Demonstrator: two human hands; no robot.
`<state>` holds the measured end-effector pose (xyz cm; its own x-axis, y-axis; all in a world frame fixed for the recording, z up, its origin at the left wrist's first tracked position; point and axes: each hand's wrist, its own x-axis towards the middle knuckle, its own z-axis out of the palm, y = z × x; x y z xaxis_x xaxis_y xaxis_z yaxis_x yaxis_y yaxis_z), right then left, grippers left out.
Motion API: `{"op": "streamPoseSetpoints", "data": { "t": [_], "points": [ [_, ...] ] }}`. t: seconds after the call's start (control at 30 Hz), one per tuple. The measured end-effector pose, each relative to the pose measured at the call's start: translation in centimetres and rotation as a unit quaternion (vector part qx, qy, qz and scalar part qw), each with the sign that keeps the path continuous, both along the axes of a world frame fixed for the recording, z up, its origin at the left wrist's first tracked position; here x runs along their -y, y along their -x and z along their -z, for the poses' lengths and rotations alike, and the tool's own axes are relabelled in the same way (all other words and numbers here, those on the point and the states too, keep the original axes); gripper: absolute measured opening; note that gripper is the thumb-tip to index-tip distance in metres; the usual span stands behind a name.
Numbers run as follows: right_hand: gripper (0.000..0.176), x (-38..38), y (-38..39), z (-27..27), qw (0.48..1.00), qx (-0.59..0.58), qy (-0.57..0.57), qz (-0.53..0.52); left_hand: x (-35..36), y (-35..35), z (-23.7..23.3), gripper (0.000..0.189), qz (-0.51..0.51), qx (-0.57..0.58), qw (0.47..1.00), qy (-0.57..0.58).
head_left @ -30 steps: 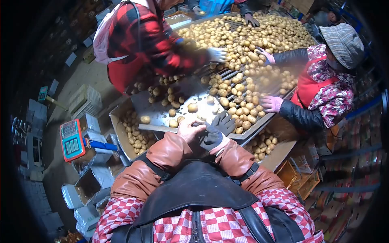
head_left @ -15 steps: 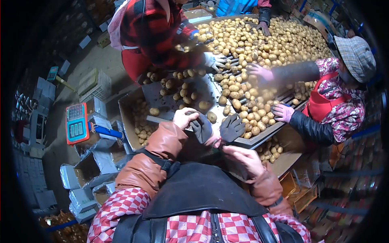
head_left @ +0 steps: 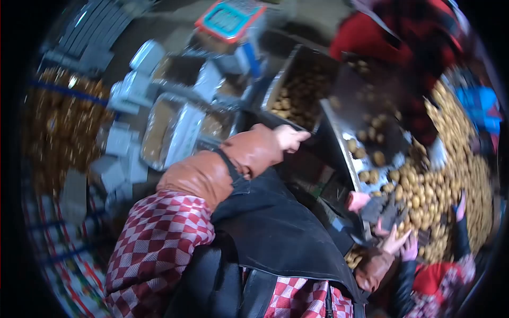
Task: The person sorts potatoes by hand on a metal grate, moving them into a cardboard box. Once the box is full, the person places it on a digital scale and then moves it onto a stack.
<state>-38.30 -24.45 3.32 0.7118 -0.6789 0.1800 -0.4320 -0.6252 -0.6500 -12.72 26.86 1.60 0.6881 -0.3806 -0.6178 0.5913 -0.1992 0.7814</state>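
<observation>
My left hand (head_left: 290, 139) is at the near corner of the box of potatoes (head_left: 305, 90), fingers pressed together; whether it grips anything is too blurred to tell. My right hand (head_left: 393, 241) lies at the edge of the sorting table (head_left: 339, 140), with fingers apart. Dark gloves with pink cuffs (head_left: 379, 209) rest on the table edge just beyond my right hand. Many potatoes (head_left: 424, 185) are spread over the table around the gloves. A co-worker's pink-gloved hand (head_left: 409, 247) is right beside my right hand.
A person in red and black (head_left: 408, 47) stands across the table. Another person in a red apron (head_left: 432, 278) is at the lower right. A red-framed scale (head_left: 230, 20) stands beyond plastic-lined boxes (head_left: 169, 132) on the left. Potatoes fill the table's far side (head_left: 472, 159).
The view has swung left and tilted. My hands have moved apart; my left hand has left the gloves and is now by the box. The gloves lie on the table edge.
</observation>
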Motion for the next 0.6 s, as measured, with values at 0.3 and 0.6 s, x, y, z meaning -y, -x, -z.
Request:
{"op": "streamPoseSetpoints", "data": {
  "t": [0.3, 0.6],
  "points": [
    [0.051, -17.9, -13.7, -4.0, 0.851, -0.14, -0.389, -0.324, -30.6, 29.6, 10.0, 0.102, -0.164, -0.018, 0.913, -0.372],
    [0.045, -33.8, -24.2, 3.5, 0.757, -0.383, -0.308, -0.43, -28.4, 27.8, -0.8, 0.058, -0.045, -0.125, 0.99, -0.053]
  ]
}}
